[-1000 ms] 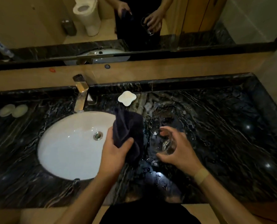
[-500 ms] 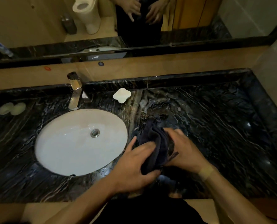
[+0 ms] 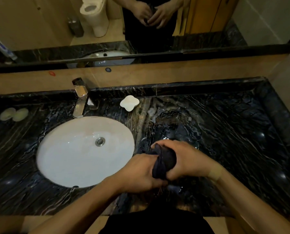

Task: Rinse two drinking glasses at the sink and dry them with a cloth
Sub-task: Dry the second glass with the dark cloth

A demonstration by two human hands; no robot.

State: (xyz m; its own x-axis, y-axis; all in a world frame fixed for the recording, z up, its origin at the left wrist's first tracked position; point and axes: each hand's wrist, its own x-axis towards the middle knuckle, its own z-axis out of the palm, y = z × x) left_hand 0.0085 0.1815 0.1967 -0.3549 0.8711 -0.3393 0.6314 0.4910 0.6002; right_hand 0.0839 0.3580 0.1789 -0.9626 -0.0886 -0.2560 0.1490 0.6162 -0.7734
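both hands now closed together right of the sink (image 3: pixel 59 168), left hand (image 3: pixel 139 173) clutching the dark cloth (image 3: pixel 164 162), right hand (image 3: pixel 186 159) wrapped over it where earlier the glass showed, glass now hidden, bare counter (image 3: pixel 242 141) farther right

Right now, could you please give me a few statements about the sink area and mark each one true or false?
1. Both hands grip the dark cloth over the counter, right of the basin. True: the left hand and right hand are both curled round it.
2. Water is running from the tap. False: no stream shows and the basin looks undisturbed.
3. A white clover-shaped dish sits behind the basin to the right of the tap. True.
4. A bare glass stands in the basin. False: the basin holds only its drain; no glass shows uncovered anywhere.
5. The right wrist wears a pale band. True.
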